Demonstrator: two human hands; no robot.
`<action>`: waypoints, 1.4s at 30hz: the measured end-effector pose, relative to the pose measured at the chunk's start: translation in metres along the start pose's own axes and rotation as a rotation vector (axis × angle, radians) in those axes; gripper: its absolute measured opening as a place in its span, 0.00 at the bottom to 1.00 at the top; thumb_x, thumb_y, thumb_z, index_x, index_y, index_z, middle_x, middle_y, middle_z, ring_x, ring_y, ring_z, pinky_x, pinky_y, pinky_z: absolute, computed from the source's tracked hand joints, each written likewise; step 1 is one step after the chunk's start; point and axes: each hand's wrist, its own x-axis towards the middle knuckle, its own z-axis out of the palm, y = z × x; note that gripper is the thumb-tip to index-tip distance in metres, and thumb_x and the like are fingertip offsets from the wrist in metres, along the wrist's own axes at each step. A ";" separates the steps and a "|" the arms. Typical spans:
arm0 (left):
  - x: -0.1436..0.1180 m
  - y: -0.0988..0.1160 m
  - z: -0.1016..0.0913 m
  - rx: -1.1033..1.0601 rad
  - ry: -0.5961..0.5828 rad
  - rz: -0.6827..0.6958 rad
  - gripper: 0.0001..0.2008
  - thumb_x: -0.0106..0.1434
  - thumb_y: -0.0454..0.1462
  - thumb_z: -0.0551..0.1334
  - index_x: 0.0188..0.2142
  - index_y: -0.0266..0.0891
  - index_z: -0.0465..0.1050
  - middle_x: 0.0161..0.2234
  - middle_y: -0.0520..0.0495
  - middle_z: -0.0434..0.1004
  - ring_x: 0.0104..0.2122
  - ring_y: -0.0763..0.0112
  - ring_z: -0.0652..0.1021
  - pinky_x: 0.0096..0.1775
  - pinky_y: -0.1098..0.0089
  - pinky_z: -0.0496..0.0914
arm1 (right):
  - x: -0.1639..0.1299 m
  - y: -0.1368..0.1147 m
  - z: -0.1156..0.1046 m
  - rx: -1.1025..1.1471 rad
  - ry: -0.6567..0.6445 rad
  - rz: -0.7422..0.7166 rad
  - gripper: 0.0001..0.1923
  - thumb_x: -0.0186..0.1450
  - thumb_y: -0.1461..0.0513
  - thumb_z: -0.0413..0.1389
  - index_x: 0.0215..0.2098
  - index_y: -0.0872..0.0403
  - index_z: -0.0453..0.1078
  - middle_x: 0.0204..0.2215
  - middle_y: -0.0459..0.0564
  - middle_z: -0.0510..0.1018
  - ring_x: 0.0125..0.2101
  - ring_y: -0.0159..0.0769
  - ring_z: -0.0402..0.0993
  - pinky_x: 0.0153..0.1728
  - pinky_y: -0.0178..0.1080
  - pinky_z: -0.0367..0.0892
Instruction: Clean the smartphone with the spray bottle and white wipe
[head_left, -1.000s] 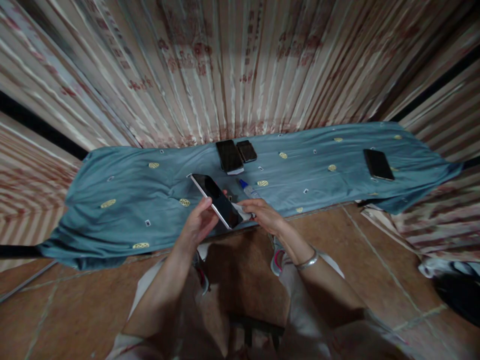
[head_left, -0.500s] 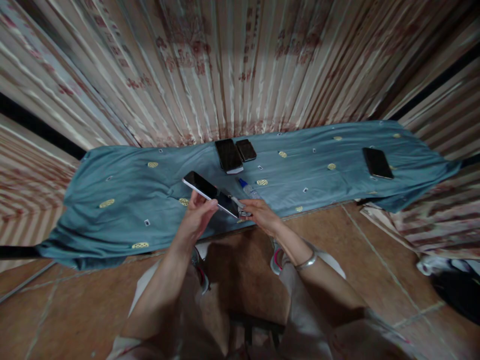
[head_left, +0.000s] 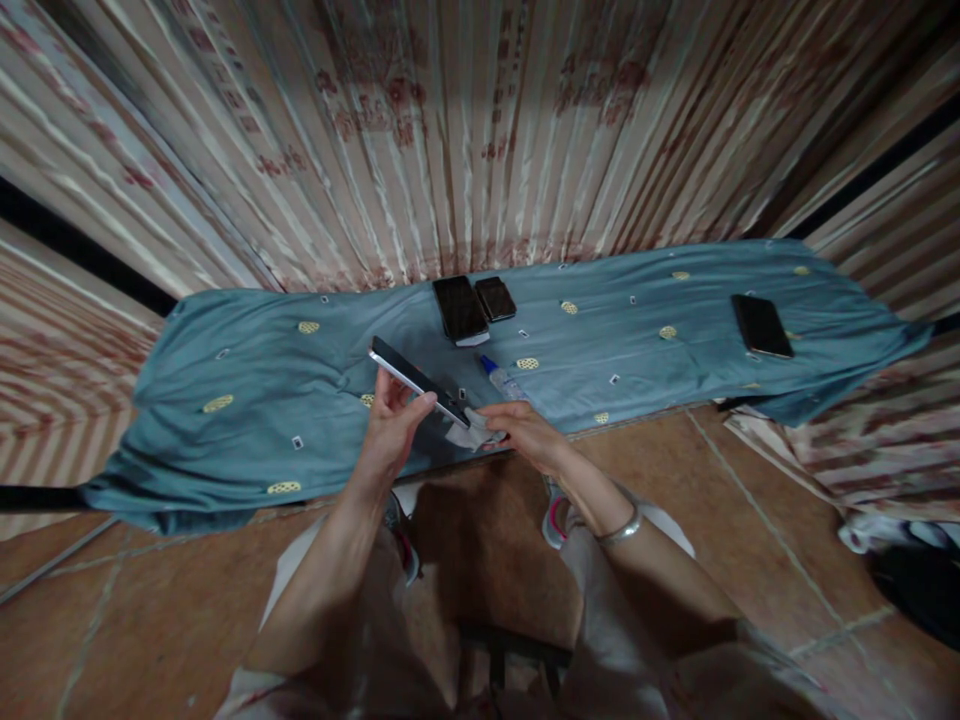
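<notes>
A smartphone (head_left: pixel 411 376) with a dark screen and pale edge is tilted above the cloth, gripped by my left hand (head_left: pixel 391 415) with the thumb along its near edge. My right hand (head_left: pixel 525 430) pinches a crumpled grey-white wiping cloth (head_left: pixel 474 432) against the phone's lower right end. Part of the wipe is hidden by the phone and my fingers. Just beyond my right hand lies a small clear bottle (head_left: pixel 504 382) with a blue cap, on its side.
A teal cloth (head_left: pixel 255 360) with yellow prints covers the long low table. Behind the bottle lie a larger dark phone (head_left: pixel 459 308) and a smaller dark device (head_left: pixel 496 298). Another dark phone (head_left: pixel 761 325) rests far right. A pleated curtain (head_left: pixel 450 130) hangs along the back.
The phone has tipped to a steeper angle, showing less of its screen. At its lower right end, the wipe has moved and now spreads below the edge.
</notes>
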 end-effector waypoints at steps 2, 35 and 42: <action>0.000 0.001 -0.001 0.001 0.006 -0.007 0.34 0.44 0.28 0.73 0.51 0.51 0.72 0.37 0.54 0.78 0.38 0.73 0.78 0.40 0.74 0.73 | -0.003 -0.004 -0.002 0.004 -0.007 0.008 0.06 0.49 0.65 0.61 0.26 0.53 0.79 0.23 0.45 0.81 0.25 0.31 0.75 0.27 0.33 0.71; -0.003 -0.010 0.011 -0.152 -0.035 -0.467 0.24 0.66 0.53 0.55 0.32 0.36 0.77 0.25 0.48 0.79 0.29 0.70 0.80 0.35 0.73 0.74 | -0.030 0.015 0.026 -1.091 0.006 -1.203 0.24 0.71 0.65 0.44 0.65 0.60 0.58 0.60 0.61 0.69 0.63 0.41 0.60 0.62 0.50 0.62; -0.011 -0.024 0.018 -0.238 0.043 -0.421 0.15 0.66 0.45 0.60 0.32 0.36 0.78 0.33 0.48 0.81 0.45 0.66 0.79 0.50 0.71 0.70 | -0.025 0.007 0.020 -1.130 -0.019 -1.070 0.25 0.72 0.62 0.41 0.66 0.57 0.56 0.62 0.57 0.67 0.64 0.40 0.57 0.64 0.52 0.58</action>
